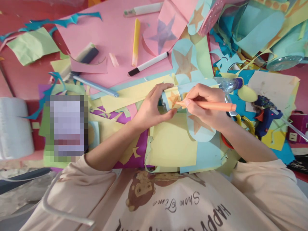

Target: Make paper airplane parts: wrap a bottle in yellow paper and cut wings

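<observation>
Pen, orange along its barrel, sits pinched between the thumb and fingers of the right hand, its tip at the edge of an orange star on a yellow patch. The left hand curves in a wide C around one end of a clear plastic bottle — thumb along the near side, fingers over the far side — gripping it as it lies sideways between the two hands.

Light blue paper wraps the bottle's body, and its purple cap points right. Two blue paper ovals bearing brown stars show by it, a far oval and a near oval. At upper right lies a clear container beside teal paper; its contents cannot be made out.

Paper covers much of the red table. A pink sheet carries a yellow marker and a black-capped marker, while a pale yellow sheet lies close to the person's printed shirt. To the right, a blue glue gun rests near yellow-handled scissors; a white roll sits at the far left.
</observation>
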{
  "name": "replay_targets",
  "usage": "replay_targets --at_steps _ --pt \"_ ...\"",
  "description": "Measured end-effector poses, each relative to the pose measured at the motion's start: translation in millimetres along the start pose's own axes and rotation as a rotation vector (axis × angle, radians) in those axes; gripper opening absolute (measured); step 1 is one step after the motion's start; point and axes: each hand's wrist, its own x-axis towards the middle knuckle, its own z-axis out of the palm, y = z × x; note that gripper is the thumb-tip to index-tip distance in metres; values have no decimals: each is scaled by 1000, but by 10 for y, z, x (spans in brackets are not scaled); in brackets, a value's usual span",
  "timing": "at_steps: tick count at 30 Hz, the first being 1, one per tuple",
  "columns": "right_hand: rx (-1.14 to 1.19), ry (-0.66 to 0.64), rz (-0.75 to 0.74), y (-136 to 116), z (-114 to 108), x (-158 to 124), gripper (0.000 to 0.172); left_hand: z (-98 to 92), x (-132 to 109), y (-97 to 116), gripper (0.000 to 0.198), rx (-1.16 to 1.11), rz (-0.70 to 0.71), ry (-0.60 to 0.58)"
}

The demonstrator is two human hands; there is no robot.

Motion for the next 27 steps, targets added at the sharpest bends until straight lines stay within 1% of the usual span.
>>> replay_targets --at_steps 3,7,10,12,16,23,27 --pt "-7 -2 5 -1 -18 -1 24 -2 3 1 61 -5 13 3" --pt "-7 65 -13 -8 -83 -1 24 -9 8 8 61 -14 4 5" --pt "-32 103 -36 -3 -126 9 28 -14 10 14 61 -4 -13 -5" --pt "-50 87 -55 11 -130 19 32 -15 8 16 61 -6 -17 -9" --pt "-91 5 -51 38 -98 32 33 -14 5 17 61 -25 -17 -1" --pt "-105 -21 -53 40 -90 24 29 -25 10 29 60 -17 -27 -18" --pt "-88 -28 -65 49 -101 35 32 -25 10 33 61 -10 -42 -24"
